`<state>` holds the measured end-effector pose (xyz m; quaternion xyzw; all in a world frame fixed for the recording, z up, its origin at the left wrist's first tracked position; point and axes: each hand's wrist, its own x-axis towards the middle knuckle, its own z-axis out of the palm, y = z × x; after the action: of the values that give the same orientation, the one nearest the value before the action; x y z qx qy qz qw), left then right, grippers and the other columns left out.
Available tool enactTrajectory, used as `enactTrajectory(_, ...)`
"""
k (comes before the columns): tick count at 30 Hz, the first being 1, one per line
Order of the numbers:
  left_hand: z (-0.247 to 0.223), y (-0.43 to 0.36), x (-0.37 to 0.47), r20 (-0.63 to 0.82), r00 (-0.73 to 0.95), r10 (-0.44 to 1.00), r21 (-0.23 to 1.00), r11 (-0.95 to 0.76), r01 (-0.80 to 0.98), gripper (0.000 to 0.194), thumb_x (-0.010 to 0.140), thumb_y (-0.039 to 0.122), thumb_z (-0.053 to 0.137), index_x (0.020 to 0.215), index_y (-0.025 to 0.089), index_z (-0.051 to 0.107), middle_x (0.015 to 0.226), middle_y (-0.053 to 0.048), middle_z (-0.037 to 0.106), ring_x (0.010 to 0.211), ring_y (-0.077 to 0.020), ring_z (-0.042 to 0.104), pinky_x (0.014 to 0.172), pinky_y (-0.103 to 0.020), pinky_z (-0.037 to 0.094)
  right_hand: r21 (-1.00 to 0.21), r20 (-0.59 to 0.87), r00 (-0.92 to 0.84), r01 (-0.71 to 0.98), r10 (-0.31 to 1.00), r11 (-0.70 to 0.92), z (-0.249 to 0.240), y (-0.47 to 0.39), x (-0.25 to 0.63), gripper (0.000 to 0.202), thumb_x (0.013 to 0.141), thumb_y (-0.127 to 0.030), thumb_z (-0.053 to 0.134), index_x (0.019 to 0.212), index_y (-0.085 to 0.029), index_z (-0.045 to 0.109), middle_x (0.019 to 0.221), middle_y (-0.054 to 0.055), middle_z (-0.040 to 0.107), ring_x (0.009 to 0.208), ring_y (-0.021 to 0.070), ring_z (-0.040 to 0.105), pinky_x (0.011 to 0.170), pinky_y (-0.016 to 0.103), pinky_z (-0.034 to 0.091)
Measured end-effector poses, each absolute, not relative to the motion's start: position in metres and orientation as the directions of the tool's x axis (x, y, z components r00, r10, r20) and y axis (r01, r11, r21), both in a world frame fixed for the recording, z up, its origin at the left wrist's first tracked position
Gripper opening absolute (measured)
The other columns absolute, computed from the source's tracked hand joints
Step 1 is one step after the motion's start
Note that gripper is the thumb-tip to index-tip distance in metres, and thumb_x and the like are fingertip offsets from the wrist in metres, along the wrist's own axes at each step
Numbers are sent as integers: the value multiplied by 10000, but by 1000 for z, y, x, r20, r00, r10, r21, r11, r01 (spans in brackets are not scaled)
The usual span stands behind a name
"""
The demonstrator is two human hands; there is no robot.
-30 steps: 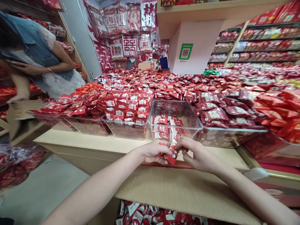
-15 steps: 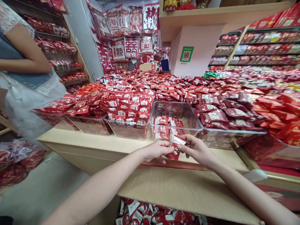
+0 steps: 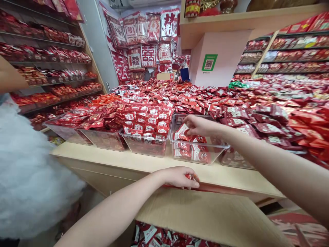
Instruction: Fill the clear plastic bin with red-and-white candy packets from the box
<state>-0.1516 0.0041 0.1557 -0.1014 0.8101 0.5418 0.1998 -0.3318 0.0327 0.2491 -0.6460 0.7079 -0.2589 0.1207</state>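
Observation:
My right hand is over the partly filled clear bin, its fingers closed on a red and white packet above the packets at the front of the bin. Rows of similar packets show through the bin's front wall. My left hand is lower, in front of the counter's edge, with its fingers curled round a red packet that is mostly hidden.
Heaped bins of red packets stand on both sides along the wooden counter. An open cardboard box with packets is below. A person's arm and white clothing are at the left.
My right hand has left my left hand and moved up and forward into the bin with a packet. My left hand stays low. The person at the left is nearer, and the view has shifted.

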Motion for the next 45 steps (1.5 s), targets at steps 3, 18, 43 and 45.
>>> enactTrajectory(3,156,2,-151,-439,-896,67,829,415,-375,430,646,447,558,992,192,537,729,-8,550,570,-84,482,542,-221,399,-505,-136,88,-863,-987,-7,225,4,-329,219,584,-127,552,798,-168,573,699,2,599,597,117,519,501,213,392)
enactTrajectory(18,157,-2,-152,-375,-923,91,769,586,-255,451,654,487,516,1019,224,540,781,2,560,630,-101,496,610,-219,383,-261,-211,-113,-951,-971,167,208,-3,-303,185,453,-44,612,405,-177,492,380,-43,467,368,80,433,372,192,288)
enactTrajectory(43,188,7,-148,-85,-988,128,785,-603,-145,527,721,493,473,1176,244,379,1110,-100,494,872,-174,552,826,-384,373,-741,285,-263,-670,-922,-38,189,139,-259,302,684,-304,559,970,-211,529,1016,65,530,808,155,520,689,298,437)
enactTrajectory(45,190,7,-147,-90,-993,81,813,-570,-120,503,736,362,525,1196,289,335,1128,-77,480,871,-165,552,835,-403,369,-824,217,-276,-566,-936,-24,186,134,-261,301,693,-308,543,970,-197,500,944,53,550,743,134,532,653,277,447)
